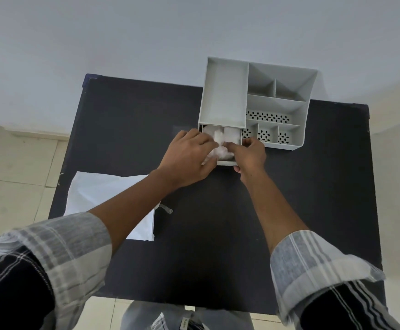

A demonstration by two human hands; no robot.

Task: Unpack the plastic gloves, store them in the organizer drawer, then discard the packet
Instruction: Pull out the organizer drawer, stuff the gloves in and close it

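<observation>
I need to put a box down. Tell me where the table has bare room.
Free: the black table near the front edge between the forearms, and its far-left corner. Crowded: the grey plastic organizer far right, the white packet left.

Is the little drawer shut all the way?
No, the drawer is pulled out of the organizer, with crumpled plastic gloves showing inside.

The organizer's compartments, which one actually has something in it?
Only the pulled-out drawer at the organizer's front left, stuffed with crumpled plastic gloves. Every top compartment shows a bare floor.
</observation>
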